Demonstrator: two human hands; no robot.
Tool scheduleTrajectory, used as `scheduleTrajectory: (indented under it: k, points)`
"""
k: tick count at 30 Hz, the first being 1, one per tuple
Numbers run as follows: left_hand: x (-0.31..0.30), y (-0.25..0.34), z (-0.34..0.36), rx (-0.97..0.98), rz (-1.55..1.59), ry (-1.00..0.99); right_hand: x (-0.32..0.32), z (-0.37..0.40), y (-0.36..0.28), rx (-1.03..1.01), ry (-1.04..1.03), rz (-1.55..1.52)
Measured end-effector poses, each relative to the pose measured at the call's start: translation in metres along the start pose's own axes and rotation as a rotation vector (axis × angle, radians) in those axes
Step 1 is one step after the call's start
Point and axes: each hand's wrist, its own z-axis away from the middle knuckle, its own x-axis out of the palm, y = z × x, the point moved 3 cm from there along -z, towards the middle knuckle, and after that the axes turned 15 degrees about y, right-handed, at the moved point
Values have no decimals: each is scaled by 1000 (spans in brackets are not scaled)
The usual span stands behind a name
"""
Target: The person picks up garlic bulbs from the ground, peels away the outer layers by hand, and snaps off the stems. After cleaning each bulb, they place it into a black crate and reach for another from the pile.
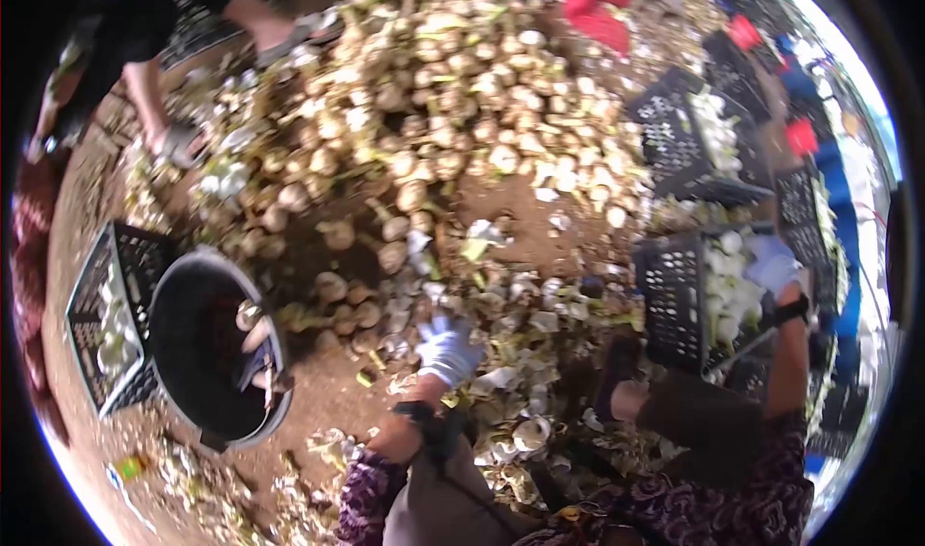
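Note:
My left hand (448, 351), in a pale glove, reaches low over the ground among loose white and green peelings (520, 353). Its fingers are spread and nothing shows in them. Just beyond it lie several pale, onion-like bulbs (332, 288). My right hand (774, 266), gloved as well, is at the far right side of a black plastic crate (672, 300). White peeled bulbs (727, 291) fill that crate, right beside the hand. Blur hides how the right fingers are set and whether they hold anything.
A large heap of unpeeled bulbs (462, 93) spreads ahead. On the left stand a black tub (164, 295) and another crate (106, 257). More crates (665, 127) line the right side. Another person's foot (178, 144) is at the upper left.

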Motion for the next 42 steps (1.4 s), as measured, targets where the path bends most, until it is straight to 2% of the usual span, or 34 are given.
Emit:
scheduleTrajectory:
  k: [1,2,3,5,6,8,9,10,11,12,13,14,16,17,18,19,20,22,23,24,25,26,27,28,29,30,32,33,34,35,36,37,38,42]
  points:
    - [16,2,3,104,115,-266,-10,-2,-10,32,-13,153]
    - [27,18,8,333,257,-359,-6,-15,-26,4,-6,144]
    - [3,49,18,375,332,-662,-3,-28,-46,-20,65,-93]
    - [56,50,47,657,721,-944,8,-49,-112,-96,148,-535]
    - [46,46,46,639,727,-930,13,-59,-165,-158,161,-734]
    - [-1,49,38,541,811,-937,24,-72,-267,-267,2,-1067]
    - [-28,41,29,347,974,-824,27,-76,-318,-407,87,-1079]
    - [-14,22,18,369,1161,-662,52,-81,-365,-450,76,-1325]
    - [-45,13,11,208,1187,-549,45,-82,-405,-535,67,-1250]
    - [-77,1,6,48,1205,-437,51,-84,-446,-612,128,-995]
    - [-83,-17,1,71,1291,-305,73,-84,-477,-730,159,-906]
    - [-88,-35,-1,96,1369,-172,55,-80,-503,-747,104,-531]
    - [-93,-68,1,-352,1443,-2,64,-78,-530,-826,252,-348]
    - [-96,-76,0,-463,1511,104,71,-80,-529,-802,199,-405]
    - [-97,-83,-1,-573,1574,214,79,-86,-524,-797,231,-612]
    - [-96,-85,-2,-606,1729,257,78,-85,-515,-683,174,-819]
    - [-96,-84,-3,-613,1731,259,78,-80,-505,-561,111,-1017]
    - [-106,-67,-6,-522,1807,200,64,-59,-488,-495,184,-1290]
    - [-107,-59,-8,-533,1801,170,64,-48,-482,-489,175,-1316]
    - [-103,-51,-12,-430,1940,249,57,-36,-477,-483,168,-1345]
    - [-101,-52,-12,-447,1968,261,53,-25,-474,-397,54,-1552]
    - [-99,-53,-10,-466,1994,273,55,-26,-468,-401,52,-1550]
    - [-100,-54,-8,-467,1996,278,62,-30,-459,-132,-251,-1869]
    - [-104,-56,-4,-421,1773,329,68,-29,-454,181,-575,-2141]
    - [-107,-55,-2,-371,1551,372,66,-27,-448,180,-448,-2021]
    - [-108,-51,0,-368,1551,369,62,-25,-448,182,-443,-2021]
    - [-120,-43,1,-129,829,623,56,-23,-451,119,-532,-1969]
    - [-111,-39,3,-37,676,773,71,-17,-453,227,-499,-2000]
    - [-113,-36,5,-52,594,644,58,-14,-452,253,-482,-2001]
    - [-123,-28,4,-17,561,665,65,-13,-450,211,-429,-2046]
    - [-111,-33,1,-9,484,582,70,-12,-449,177,-362,-2087]
    - [-108,-32,3,135,346,729,75,-10,-447,306,-472,-2103]
    - [-112,-28,3,218,285,741,86,-8,-445,334,-501,-2074]
    - [-104,-30,1,251,402,701,106,-11,-442,364,-477,-2063]
